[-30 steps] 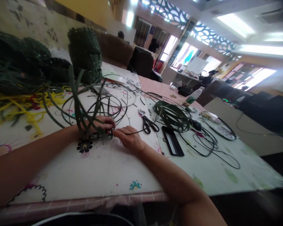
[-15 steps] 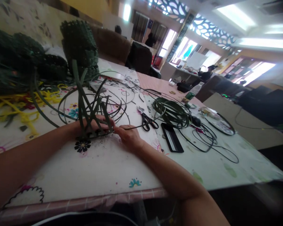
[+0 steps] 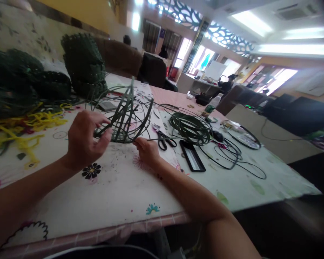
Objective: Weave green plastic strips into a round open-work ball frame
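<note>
A partly woven basket (image 3: 118,136) of dark green flat strips sits on the flowered tablecloth, its long loose strips standing up and leaning right. At its left side is my left hand (image 3: 86,138), thumb and forefinger spread apart near the weave; whether they touch it I cannot tell. My right hand (image 3: 148,151) is closed in a pinch at the basket's near right edge, on a green strip (image 3: 167,138) that runs off to the right. Its fingertips are partly hidden.
Black-handled scissors (image 3: 164,139) lie right of my right hand, beside a black tray-like object (image 3: 192,156) and a coil of green strip (image 3: 190,127). Finished-looking green baskets (image 3: 83,61) and yellow strips (image 3: 21,126) are at the left. A bottle (image 3: 212,104) stands farther back.
My left hand has come out from behind the upright strips and moved to the basket's left, fingers opening. The basket has turned and its strips lean right. My right hand keeps its pinch.
</note>
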`<state>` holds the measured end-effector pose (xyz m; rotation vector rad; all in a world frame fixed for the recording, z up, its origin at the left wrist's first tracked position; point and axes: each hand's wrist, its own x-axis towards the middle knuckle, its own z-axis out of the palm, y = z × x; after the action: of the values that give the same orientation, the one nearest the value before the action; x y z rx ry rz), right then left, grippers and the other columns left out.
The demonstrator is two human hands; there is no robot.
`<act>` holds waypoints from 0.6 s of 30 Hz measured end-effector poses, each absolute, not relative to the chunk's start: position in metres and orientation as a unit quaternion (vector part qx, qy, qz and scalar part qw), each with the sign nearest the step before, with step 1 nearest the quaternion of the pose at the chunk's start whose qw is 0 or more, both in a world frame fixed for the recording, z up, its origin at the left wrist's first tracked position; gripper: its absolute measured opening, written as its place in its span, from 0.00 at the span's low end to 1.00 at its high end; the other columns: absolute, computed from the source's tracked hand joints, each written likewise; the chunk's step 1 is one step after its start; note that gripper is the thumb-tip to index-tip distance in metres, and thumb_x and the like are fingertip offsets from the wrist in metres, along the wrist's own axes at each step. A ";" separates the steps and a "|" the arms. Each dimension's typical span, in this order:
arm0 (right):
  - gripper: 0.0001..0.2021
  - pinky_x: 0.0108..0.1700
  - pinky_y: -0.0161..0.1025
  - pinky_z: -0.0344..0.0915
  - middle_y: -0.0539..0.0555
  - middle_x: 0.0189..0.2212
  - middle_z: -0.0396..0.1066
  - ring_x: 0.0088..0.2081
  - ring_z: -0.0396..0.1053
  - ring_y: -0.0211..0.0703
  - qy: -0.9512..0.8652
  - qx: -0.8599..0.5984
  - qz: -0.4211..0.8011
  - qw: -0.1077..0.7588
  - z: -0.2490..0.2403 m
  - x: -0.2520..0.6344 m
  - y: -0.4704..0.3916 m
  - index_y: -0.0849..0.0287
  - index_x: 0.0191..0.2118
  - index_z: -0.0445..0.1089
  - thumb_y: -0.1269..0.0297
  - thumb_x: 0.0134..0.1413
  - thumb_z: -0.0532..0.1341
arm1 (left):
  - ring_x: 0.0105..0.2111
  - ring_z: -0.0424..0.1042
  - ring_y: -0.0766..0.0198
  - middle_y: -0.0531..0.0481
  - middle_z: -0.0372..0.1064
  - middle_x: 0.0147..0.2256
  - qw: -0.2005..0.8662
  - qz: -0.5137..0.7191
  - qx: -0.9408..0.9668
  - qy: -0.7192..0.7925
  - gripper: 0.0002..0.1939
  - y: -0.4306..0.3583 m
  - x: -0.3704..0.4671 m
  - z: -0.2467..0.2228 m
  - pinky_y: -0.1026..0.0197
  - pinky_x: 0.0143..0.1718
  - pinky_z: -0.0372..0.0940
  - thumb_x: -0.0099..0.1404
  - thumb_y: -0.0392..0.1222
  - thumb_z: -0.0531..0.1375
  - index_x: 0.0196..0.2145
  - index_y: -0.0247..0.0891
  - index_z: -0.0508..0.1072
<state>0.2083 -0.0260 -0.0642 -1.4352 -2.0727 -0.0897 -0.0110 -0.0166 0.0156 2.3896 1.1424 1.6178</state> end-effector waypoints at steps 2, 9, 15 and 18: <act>0.10 0.29 0.33 0.51 0.50 0.24 0.72 0.26 0.67 0.35 -0.779 -0.546 -0.065 0.301 -0.060 0.206 -0.027 0.58 0.34 0.70 0.65 0.66 0.55 | 0.45 0.73 0.55 0.47 0.74 0.43 -0.037 0.447 0.836 0.316 0.08 -0.021 -0.007 0.007 0.51 0.51 0.67 0.65 0.43 0.60 0.41 0.41 0.73; 0.10 0.30 0.33 0.52 0.51 0.27 0.75 0.27 0.68 0.35 -0.789 -0.521 -0.119 0.301 -0.052 0.195 -0.033 0.58 0.35 0.70 0.66 0.67 0.55 | 0.48 0.75 0.50 0.41 0.74 0.51 0.041 0.332 0.885 0.323 0.18 -0.013 0.007 -0.025 0.52 0.47 0.70 0.71 0.46 0.52 0.54 0.39 0.69; 0.08 0.32 0.34 0.55 0.51 0.29 0.75 0.30 0.70 0.38 -0.815 -0.486 -0.119 0.294 -0.053 0.192 -0.031 0.58 0.39 0.70 0.66 0.67 0.54 | 0.30 0.75 0.56 0.45 0.75 0.30 0.022 0.282 0.880 0.381 0.14 -0.003 0.002 -0.022 0.60 0.32 0.63 0.71 0.49 0.55 0.35 0.37 0.72; 0.07 0.32 0.35 0.56 0.53 0.30 0.75 0.30 0.71 0.39 -0.823 -0.463 -0.140 0.297 -0.053 0.194 -0.031 0.59 0.40 0.69 0.68 0.67 0.54 | 0.30 0.74 0.59 0.46 0.75 0.30 0.025 0.310 0.874 0.374 0.13 -0.002 0.001 -0.019 0.61 0.31 0.61 0.71 0.48 0.56 0.34 0.37 0.72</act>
<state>0.1939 -0.0309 -0.0533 -1.2305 -2.1885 -0.3716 0.0012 -0.0017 -0.0195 2.7021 1.1572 0.9586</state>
